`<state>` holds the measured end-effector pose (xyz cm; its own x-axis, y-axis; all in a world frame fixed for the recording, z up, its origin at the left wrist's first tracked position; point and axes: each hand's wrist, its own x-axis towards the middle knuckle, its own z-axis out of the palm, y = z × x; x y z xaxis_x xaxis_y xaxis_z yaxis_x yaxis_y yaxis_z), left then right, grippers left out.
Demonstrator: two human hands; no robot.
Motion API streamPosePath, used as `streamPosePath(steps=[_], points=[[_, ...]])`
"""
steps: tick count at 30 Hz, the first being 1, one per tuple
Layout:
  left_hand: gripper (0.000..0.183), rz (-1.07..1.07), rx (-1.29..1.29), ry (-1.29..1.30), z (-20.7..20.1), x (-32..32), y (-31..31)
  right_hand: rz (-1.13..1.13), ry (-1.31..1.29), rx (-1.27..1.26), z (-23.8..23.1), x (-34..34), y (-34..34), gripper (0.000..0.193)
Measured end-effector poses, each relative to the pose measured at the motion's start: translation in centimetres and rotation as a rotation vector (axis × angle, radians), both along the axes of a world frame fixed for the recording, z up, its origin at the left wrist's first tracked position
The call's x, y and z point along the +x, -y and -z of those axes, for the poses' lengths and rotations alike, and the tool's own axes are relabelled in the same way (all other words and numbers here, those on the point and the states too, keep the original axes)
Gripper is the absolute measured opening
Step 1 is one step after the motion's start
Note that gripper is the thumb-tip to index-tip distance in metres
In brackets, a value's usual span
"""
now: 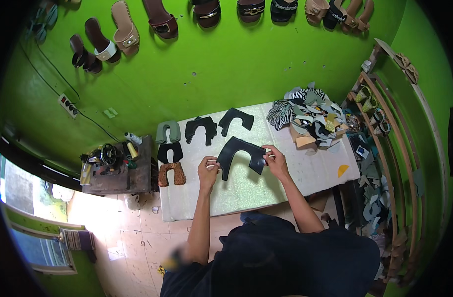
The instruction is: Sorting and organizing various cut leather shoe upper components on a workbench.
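Note:
Between my two hands a black arch-shaped leather piece (pixel 240 145), cut like a sandal upper, is held up over the pale table (pixel 197 200). My left hand (pixel 208 171) pinches its left leg, and my right hand (pixel 275 162) grips the right end. Behind it lie a black arch-shaped stack (pixel 201 124) and another black arch piece (pixel 232 116). Along the table's left edge sit grey-green arch pieces (pixel 167 129), a smaller black one (pixel 169 151) and brown textured ones (pixel 171 174).
A heap of mixed scraps (pixel 313 119) covers the table's far right, with a yellow scrap (pixel 342 171) nearer. At left stands a sewing machine (pixel 109 156) on a dark table. A wooden rack (pixel 392 148) rises at right. Sandals (pixel 125 32) hang on the green wall.

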<state>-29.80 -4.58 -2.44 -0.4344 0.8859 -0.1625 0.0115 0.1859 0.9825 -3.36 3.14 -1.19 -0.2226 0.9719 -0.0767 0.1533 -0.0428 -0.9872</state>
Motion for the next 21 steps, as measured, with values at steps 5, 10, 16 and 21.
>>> streamPosePath(steps=[5,10,16,21], points=[[0.028,0.074,0.0,-0.041,1.4,-2.6,-4.9,0.045,0.022,-0.031,1.7,-2.5,-4.1,0.036],[0.03,0.072,-0.03,-0.125,2.6,-4.2,-10.5,0.049,0.052,-0.045,3.3,-4.1,-8.4,0.036],[0.029,0.078,-0.018,-0.285,5.7,-6.0,-16.6,0.074,0.128,0.024,5.2,-5.3,-13.9,0.037],[0.029,0.091,0.056,-0.269,8.7,-7.4,-21.3,0.11,0.164,0.083,7.2,-6.5,-18.1,0.037]])
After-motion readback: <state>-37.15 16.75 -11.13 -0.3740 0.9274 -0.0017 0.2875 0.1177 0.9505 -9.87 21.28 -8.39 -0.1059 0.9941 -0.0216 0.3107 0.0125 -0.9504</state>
